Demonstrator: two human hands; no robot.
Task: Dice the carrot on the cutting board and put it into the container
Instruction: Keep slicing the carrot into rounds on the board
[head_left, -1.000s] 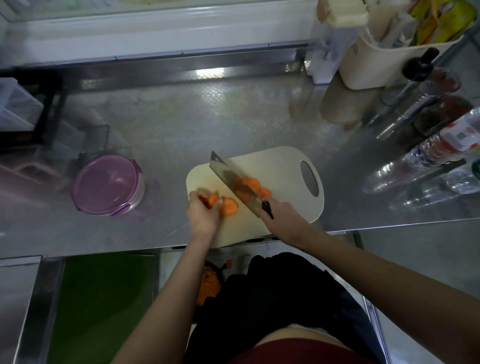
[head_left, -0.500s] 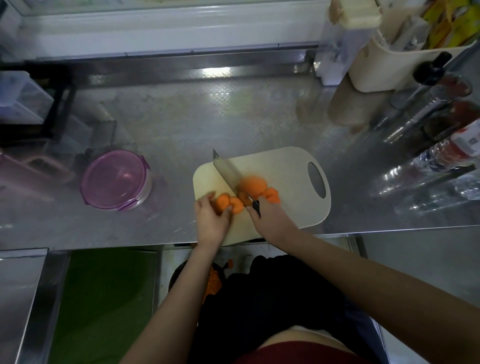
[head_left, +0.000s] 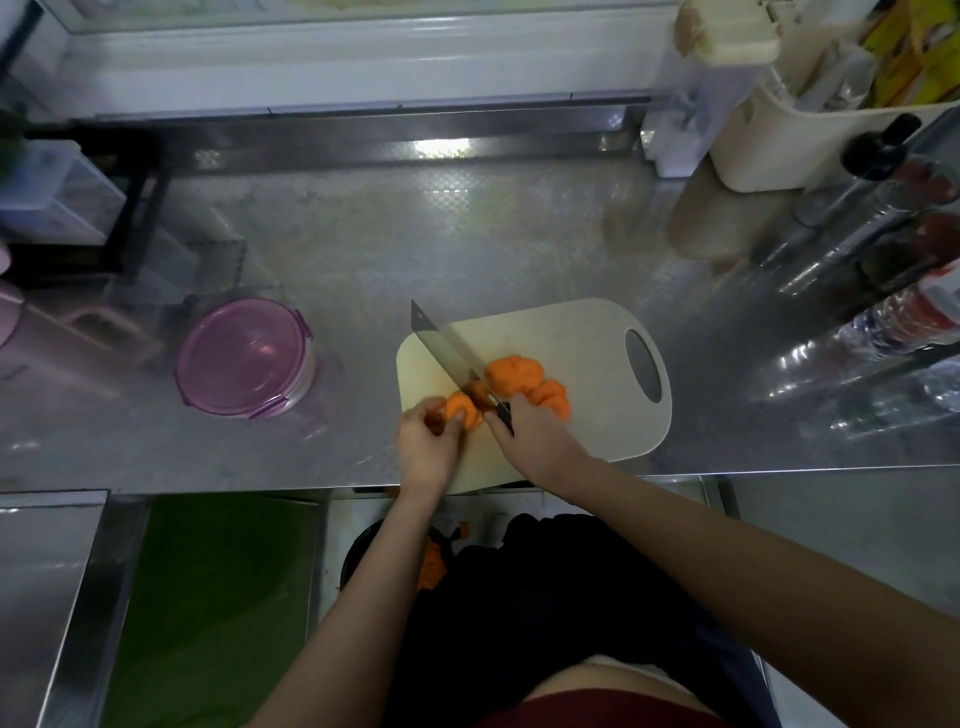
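While my right grip (head_left: 530, 436) is curled round the knife (head_left: 447, 348) handle, my left grip (head_left: 426, 441) pinches a carrot chunk (head_left: 462, 410) on the cutting board (head_left: 571, 338), with cut pieces (head_left: 519, 376) beside the blade. I judge dicing midway; next come finer cuts, then opening the lidded container (head_left: 244, 358).

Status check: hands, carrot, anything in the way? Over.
Left hand holds carrot piece; right hand grips knife. Cut pieces piled on board. Container lidded.

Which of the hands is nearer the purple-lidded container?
Left. The left hand holds a carrot piece right of the container; the right hand grips the knife, farther right.
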